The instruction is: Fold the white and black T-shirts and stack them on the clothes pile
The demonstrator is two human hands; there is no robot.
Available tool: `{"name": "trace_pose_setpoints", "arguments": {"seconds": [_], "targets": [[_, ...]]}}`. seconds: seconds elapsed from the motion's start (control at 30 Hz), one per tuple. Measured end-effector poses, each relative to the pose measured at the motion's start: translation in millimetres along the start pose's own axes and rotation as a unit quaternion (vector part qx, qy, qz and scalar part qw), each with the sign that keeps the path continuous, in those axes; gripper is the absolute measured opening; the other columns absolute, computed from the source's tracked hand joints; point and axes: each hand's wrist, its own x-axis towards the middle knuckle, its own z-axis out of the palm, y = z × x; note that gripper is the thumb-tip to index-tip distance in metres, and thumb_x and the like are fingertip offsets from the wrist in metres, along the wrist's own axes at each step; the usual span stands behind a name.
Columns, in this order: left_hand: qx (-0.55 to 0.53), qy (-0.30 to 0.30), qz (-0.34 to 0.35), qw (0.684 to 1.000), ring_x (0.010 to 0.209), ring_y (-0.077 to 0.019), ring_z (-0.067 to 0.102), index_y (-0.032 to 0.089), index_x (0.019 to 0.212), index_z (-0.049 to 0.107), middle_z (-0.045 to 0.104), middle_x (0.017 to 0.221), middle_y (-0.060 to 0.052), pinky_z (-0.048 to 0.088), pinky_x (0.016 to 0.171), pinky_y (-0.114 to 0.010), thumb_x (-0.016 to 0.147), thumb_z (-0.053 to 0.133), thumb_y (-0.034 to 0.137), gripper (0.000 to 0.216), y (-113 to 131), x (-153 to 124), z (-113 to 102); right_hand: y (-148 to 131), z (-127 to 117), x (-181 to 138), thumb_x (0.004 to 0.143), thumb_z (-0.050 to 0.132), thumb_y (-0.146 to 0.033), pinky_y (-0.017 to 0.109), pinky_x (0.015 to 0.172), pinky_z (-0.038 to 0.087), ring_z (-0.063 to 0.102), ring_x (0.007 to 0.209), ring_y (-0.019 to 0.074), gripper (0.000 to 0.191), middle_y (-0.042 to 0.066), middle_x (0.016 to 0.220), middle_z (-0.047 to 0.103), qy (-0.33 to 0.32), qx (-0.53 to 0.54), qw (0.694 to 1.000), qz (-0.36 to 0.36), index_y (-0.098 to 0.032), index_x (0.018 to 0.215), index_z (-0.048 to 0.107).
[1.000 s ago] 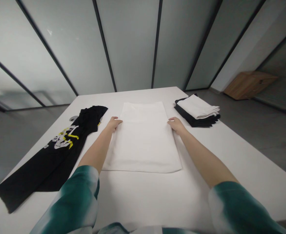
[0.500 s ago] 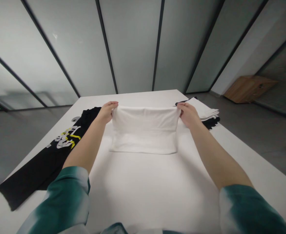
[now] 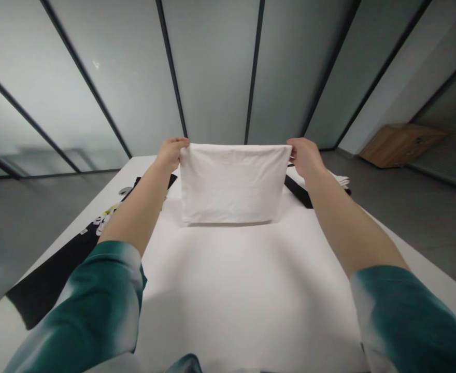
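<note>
A folded white garment hangs spread out between my two hands; whether it is a T-shirt I cannot tell. My left hand pinches its upper left corner, and my right hand pinches the upper right corner. The garment's top edge is pulled nearly straight, while its lower edge is close to the white table. Left of my left forearm lies a black garment with a white and yellow print, partly covered by that arm. Behind my right hand, a stack of folded white clothes with black cloth is partly hidden.
A grey-white roundish item lies at the table's far left edge. Frosted glass panels with dark frames rise beyond the table. On the floor at the right stands a wooden cabinet.
Both hands have risen and moved slightly farther apart, lifting the white garment's top edge. The garment now hangs more upright, and my arms hide more of the black garment and the stack.
</note>
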Motion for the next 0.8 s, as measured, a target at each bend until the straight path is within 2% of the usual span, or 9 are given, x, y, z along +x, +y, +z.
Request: {"name": "trace_pose_setpoints", "arguments": {"seconds": [0.1, 0.2, 0.33, 0.4, 0.47, 0.53, 0.6, 0.7, 0.8], "targets": [[0.007, 0.005, -0.007, 1.0, 0.082, -0.0209, 0.063, 0.016, 0.081, 0.06, 0.059, 0.076, -0.004, 0.051, 0.072, -0.033, 0.067, 0.064, 0.016, 0.014, 3, 7, 8, -3, 9, 10, 0.078, 0.057, -0.016, 0.026, 0.068, 0.043, 0.052, 0.066, 0.0111, 0.008, -0.006, 0.066, 0.051, 0.013, -0.031, 0.999, -0.005, -0.021, 0.076, 0.051], [0.002, -0.005, 0.031, 0.999, 0.082, -0.0201, 0.063, 0.017, 0.089, 0.062, 0.06, 0.079, -0.004, 0.051, 0.072, -0.032, 0.069, 0.063, 0.017, 0.02, 21, 8, 5, -14, 7, 12, 0.082, 0.054, -0.013, 0.026, 0.071, 0.04, 0.05, 0.068, 0.0089, 0.006, -0.005, 0.069, 0.053, 0.022, -0.044, 0.997, -0.058, -0.018, 0.081, 0.054], [0.008, -0.021, 0.074, 0.997, 0.079, -0.0172, 0.061, 0.017, 0.094, 0.064, 0.061, 0.081, -0.002, 0.049, 0.074, -0.03, 0.07, 0.063, 0.023, 0.025, 24, -20, -15, -3, -16, -11, 0.079, 0.057, -0.015, 0.025, 0.074, 0.041, 0.052, 0.071, 0.0098, 0.004, -0.003, 0.072, 0.057, 0.025, -0.055, 0.991, -0.117, -0.018, 0.083, 0.058], [0.037, -0.033, 0.062, 0.997, 0.08, -0.0173, 0.061, 0.017, 0.092, 0.066, 0.064, 0.082, -0.002, 0.049, 0.074, -0.029, 0.068, 0.066, 0.029, 0.026, 4, -54, -30, 23, -35, -37, 0.077, 0.059, -0.021, 0.026, 0.076, 0.044, 0.056, 0.075, 0.0122, 0.005, -0.002, 0.074, 0.06, 0.005, -0.089, 0.99, -0.11, -0.019, 0.082, 0.06], [0.098, -0.066, 0.009, 0.993, 0.079, -0.0192, 0.061, 0.017, 0.088, 0.068, 0.066, 0.08, -0.003, 0.049, 0.072, -0.03, 0.068, 0.068, 0.039, 0.029, -29, -96, -45, 57, -56, -67, 0.074, 0.062, -0.029, 0.029, 0.076, 0.046, 0.059, 0.077, 0.0158, 0.011, -0.001, 0.076, 0.064, -0.068, -0.163, 0.983, -0.055, -0.02, 0.081, 0.063], [0.188, -0.12, -0.069, 0.972, 0.075, -0.0205, 0.061, 0.018, 0.08, 0.068, 0.067, 0.074, -0.003, 0.049, 0.07, -0.031, 0.068, 0.067, 0.044, 0.028, -65, -140, -57, 90, -73, -95, 0.071, 0.063, -0.033, 0.031, 0.071, 0.048, 0.06, 0.074, 0.0193, 0.015, 0.0, 0.072, 0.065, -0.168, -0.255, 0.952, 0.024, -0.021, 0.08, 0.066], [0.28, -0.142, -0.111, 0.943, 0.069, -0.0209, 0.06, 0.02, 0.075, 0.067, 0.065, 0.067, -0.002, 0.049, 0.067, -0.032, 0.07, 0.063, 0.044, 0.025, -95, -176, -65, 115, -84, -115, 0.073, 0.061, -0.036, 0.033, 0.071, 0.049, 0.062, 0.074, 0.0211, 0.018, 0.002, 0.074, 0.069, -0.243, -0.314, 0.916, 0.059, -0.021, 0.081, 0.068], [0.356, -0.129, -0.072, 0.923, 0.077, -0.0223, 0.063, 0.022, 0.088, 0.069, 0.068, 0.076, -0.002, 0.05, 0.074, -0.033, 0.076, 0.055, 0.042, 0.027, -115, -205, -69, 133, -85, -127, 0.08, 0.054, -0.035, 0.035, 0.078, 0.051, 0.066, 0.083, 0.0232, 0.027, 0.007, 0.088, 0.073, -0.213, -0.364, 0.906, 0.03, -0.019, 0.095, 0.069], [0.419, -0.134, -0.041, 0.897, 0.089, -0.0249, 0.065, 0.023, 0.103, 0.069, 0.07, 0.092, -0.005, 0.05, 0.084, -0.036, 0.078, 0.056, 0.043, 0.034, -114, -211, -66, 139, -76, -130, 0.084, 0.052, -0.033, 0.041, 0.093, 0.049, 0.063, 0.11, 0.027, 0.039, 0.013, 0.12, 0.069, -0.185, -0.423, 0.885, -0.066, -0.018, 0.117, 0.066]]}}
